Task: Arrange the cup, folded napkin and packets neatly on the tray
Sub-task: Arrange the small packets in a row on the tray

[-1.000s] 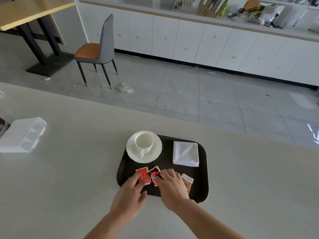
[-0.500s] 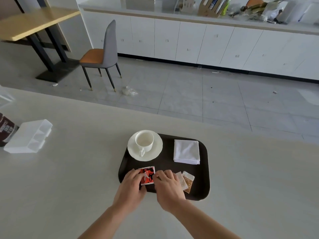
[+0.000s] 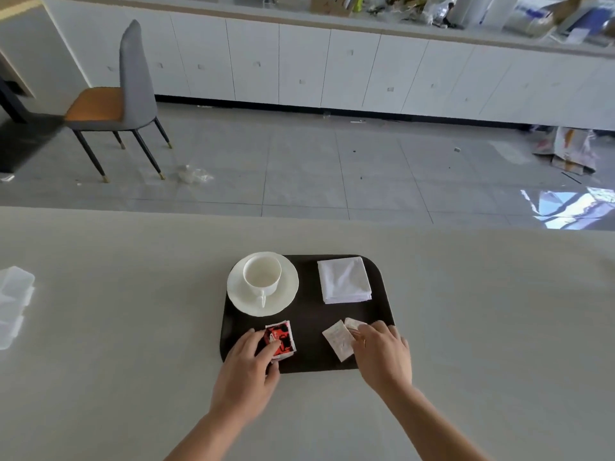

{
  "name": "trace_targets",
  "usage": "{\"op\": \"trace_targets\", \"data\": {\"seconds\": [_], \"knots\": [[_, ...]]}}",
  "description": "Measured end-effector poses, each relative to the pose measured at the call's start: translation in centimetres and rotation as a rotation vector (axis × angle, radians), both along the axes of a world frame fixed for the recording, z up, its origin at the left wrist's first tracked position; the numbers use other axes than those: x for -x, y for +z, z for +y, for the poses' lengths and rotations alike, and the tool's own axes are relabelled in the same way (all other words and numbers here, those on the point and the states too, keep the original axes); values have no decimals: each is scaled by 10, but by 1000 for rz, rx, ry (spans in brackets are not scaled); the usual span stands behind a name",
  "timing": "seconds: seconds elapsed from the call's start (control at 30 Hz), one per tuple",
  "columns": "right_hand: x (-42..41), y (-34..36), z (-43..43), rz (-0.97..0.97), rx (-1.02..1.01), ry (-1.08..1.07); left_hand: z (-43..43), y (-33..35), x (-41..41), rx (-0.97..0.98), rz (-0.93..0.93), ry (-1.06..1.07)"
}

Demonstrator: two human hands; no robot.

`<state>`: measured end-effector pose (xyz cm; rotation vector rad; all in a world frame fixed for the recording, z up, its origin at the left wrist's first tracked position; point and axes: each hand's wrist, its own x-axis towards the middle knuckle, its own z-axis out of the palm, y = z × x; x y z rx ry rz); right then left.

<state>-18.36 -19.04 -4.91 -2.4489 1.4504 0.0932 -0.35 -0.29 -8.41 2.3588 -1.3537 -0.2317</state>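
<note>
On the dark tray (image 3: 307, 314), the left hand (image 3: 248, 371) pinches the red packets (image 3: 281, 339) at 7 o'clock while the right hand (image 3: 382, 352) presses spread fingers on the pale packets (image 3: 337, 339) at 5 o'clock, where a careless nudge could slide them over the rim onto the tabletop (image 3: 133, 327).

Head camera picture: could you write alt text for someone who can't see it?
Two bare hands tidy packets at the near edge of a dark tray on a pale table: the left hand on the red packets, the right hand on pale packets. Behind sit a white cup on a saucer and a folded napkin.
</note>
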Motion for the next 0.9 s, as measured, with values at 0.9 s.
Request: {"op": "trace_targets", "data": {"seconds": [0.9], "knots": [[-12,-8,-10,-93,-78,-140,4,10,4,-31,122,24]]}}
